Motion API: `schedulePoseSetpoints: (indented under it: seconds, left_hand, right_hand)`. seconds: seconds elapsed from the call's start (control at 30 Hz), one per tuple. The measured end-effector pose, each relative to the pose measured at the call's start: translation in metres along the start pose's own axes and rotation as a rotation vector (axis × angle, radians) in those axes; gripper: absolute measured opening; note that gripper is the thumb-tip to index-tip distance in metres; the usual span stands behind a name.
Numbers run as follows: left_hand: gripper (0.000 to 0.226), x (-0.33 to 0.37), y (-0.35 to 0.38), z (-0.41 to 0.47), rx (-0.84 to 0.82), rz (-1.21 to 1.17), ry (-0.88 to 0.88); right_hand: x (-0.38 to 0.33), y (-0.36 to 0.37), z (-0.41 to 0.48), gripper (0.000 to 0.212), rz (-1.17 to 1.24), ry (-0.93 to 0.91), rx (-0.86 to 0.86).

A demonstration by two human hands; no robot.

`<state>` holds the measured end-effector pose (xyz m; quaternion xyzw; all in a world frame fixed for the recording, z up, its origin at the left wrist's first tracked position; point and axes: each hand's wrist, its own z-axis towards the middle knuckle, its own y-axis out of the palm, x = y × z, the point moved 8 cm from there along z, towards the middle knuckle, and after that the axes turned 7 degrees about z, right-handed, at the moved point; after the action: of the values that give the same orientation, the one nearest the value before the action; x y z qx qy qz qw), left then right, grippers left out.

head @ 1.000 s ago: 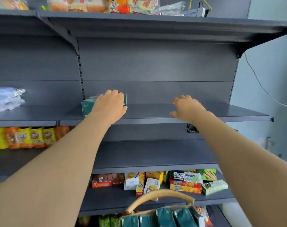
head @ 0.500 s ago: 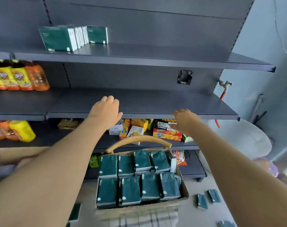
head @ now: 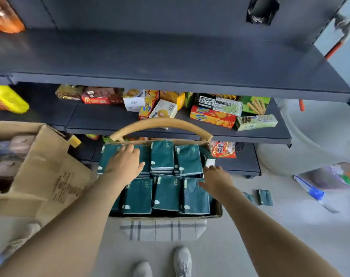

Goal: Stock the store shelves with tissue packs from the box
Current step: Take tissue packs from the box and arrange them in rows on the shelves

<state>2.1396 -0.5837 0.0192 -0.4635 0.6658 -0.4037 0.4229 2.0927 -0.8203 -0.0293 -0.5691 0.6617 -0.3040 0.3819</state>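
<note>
Your left hand (head: 126,164) and right hand (head: 216,179) lay over the tissue packs (head: 166,192) in the box (head: 166,216), fingers loosely spread, gripping nothing; packs looked light, squashy, slick-wrapped, best pinched across their sides.

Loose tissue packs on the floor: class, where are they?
Head view, right side: the loose tissue packs lie on the floor, just right of the basket.

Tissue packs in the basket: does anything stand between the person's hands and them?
Nothing visible does. The left hand lies open on the back-left tissue packs, and the right hand is open over the front-right ones. The handle of the basket arches over the far edge, beyond both hands.
</note>
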Motion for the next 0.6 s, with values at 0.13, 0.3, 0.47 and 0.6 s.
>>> schedulePoseSetpoints:
  seconds: [0.13,0.3,0.47,0.6]
  left_hand:
    - [0.045,0.014,0.045,0.007,-0.079,-0.038,0.015]
    - [0.044,0.036,0.075,0.023,-0.112,-0.082,0.071]
    - [0.046,0.056,0.087,0.035,-0.098,-0.205,0.117]
    - [0.046,0.068,0.093,0.042,-0.119,-0.304,0.127]
  right_hand:
    - [0.018,0.053,0.01,0.044,0.204,0.137,-0.095]
    - [0.032,0.097,0.008,0.066,0.509,0.397,-0.11]
    - [0.029,0.109,0.002,0.06,0.758,0.495,0.007]
    - [0.024,0.107,0.004,0.048,0.884,0.467,0.01]
